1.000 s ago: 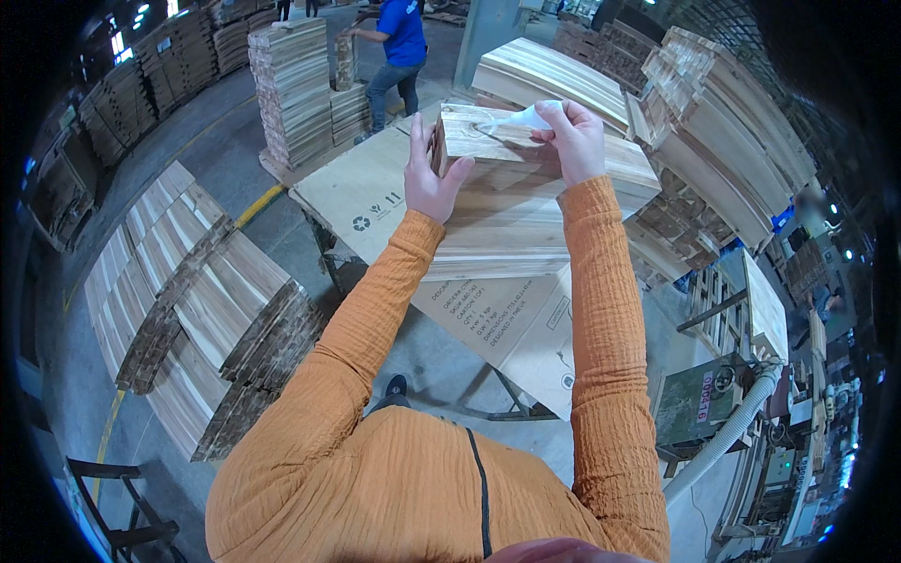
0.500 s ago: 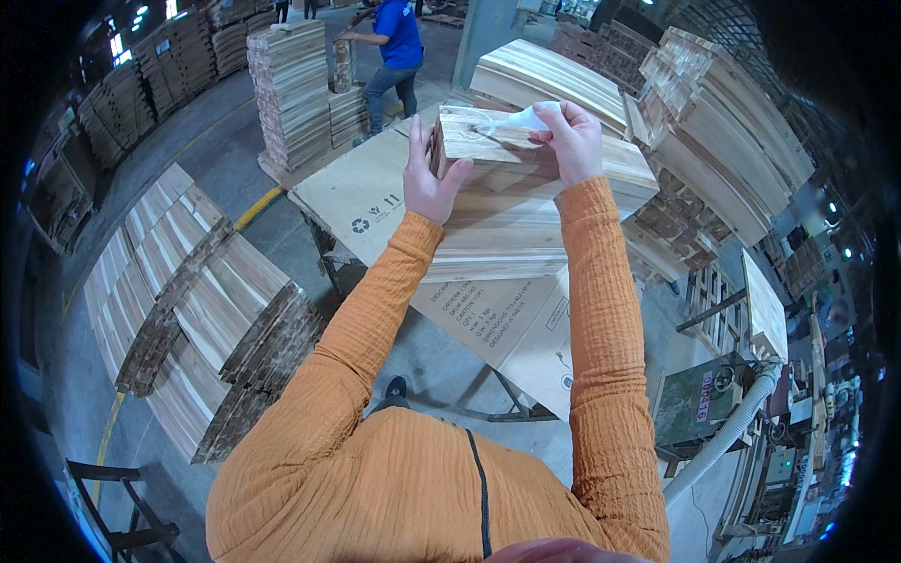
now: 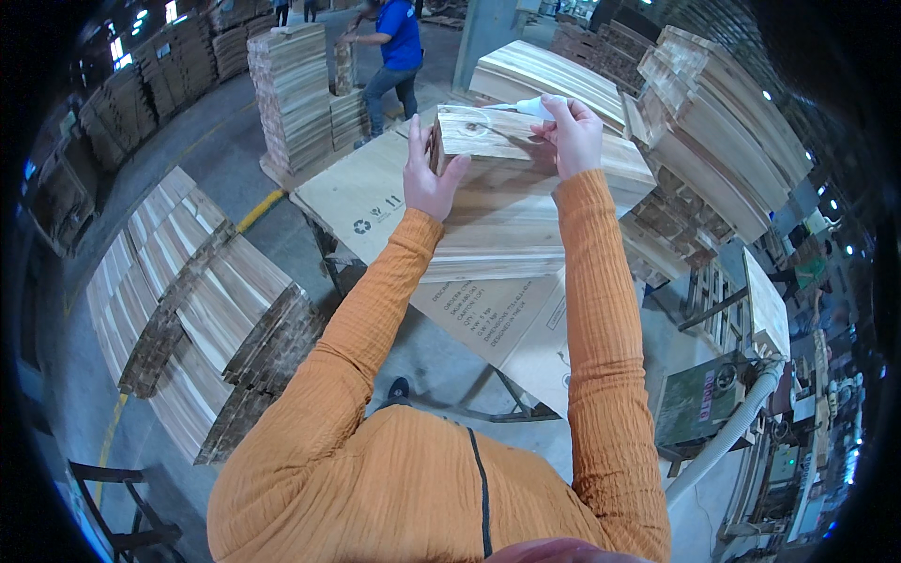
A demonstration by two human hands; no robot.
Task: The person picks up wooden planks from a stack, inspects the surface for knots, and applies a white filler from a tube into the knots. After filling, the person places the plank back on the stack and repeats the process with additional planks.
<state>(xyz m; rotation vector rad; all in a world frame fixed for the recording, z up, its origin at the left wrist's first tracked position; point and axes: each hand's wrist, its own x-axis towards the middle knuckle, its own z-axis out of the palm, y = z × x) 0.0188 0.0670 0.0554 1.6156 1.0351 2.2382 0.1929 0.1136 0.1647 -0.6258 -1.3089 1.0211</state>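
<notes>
My right hand (image 3: 574, 139) pinches a small white squeeze bottle (image 3: 531, 107) with a thin nozzle, pointing left over the top wooden board (image 3: 507, 141). Around a dark knot (image 3: 472, 126) near the board's left end shows a pale, shiny ring. My left hand (image 3: 433, 181) rests against that same end, its fingers stretched up along the end face and its thumb apart on the near side. Beneath lie more boards (image 3: 497, 230), stacked flat on a cardboard-covered table (image 3: 361, 188). Whether the nozzle touches the wood I cannot tell.
Stacked boards (image 3: 202, 310) stand low at the left, and tall stacks (image 3: 713, 131) rise at the right. A person in a blue shirt (image 3: 399, 38) works by another stack (image 3: 289, 94) ahead. A green machine (image 3: 699, 399) with a grey hose (image 3: 727, 441) stands at lower right.
My right hand has drawn the bottle slightly up and to the right, away from the knot, so more of the shiny ring shows. My left hand stays in place.
</notes>
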